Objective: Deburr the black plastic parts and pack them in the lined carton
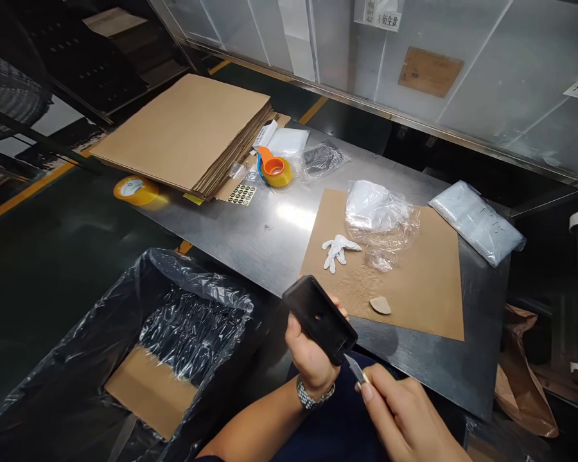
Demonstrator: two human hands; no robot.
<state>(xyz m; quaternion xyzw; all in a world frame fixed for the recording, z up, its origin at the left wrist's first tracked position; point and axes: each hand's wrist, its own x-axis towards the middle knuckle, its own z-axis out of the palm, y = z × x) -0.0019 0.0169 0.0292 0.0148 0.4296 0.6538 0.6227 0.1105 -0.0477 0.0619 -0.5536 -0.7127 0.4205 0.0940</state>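
Observation:
A black, shallow rectangular plastic case (pixel 318 316) with a small hole in its face lies tilted in my left hand (pixel 308 356), whose fingers wrap round its edges. My right hand (pixel 404 404) pinches a craft knife (pixel 355 368), its pointed blade at the lower corner of the case. Whether the blade touches the case I cannot tell. Beyond the hands, a cardboard sheet (pixel 428 289) lies on the metal table (pixel 221 237). On the sheet are a white glove (pixel 340 250), a small tan scrap (pixel 380 305) and a clear plastic bag (pixel 376 208) with white contents.
A stack of flat cardboard (pixel 187 135) sits at the table's far left, with a tape dispenser (pixel 275 170) and a yellow tape roll (pixel 132 189) near it. A wrapped packet (pixel 479 221) lies at right. The box lined with black plastic (pixel 139 276) stands at lower left.

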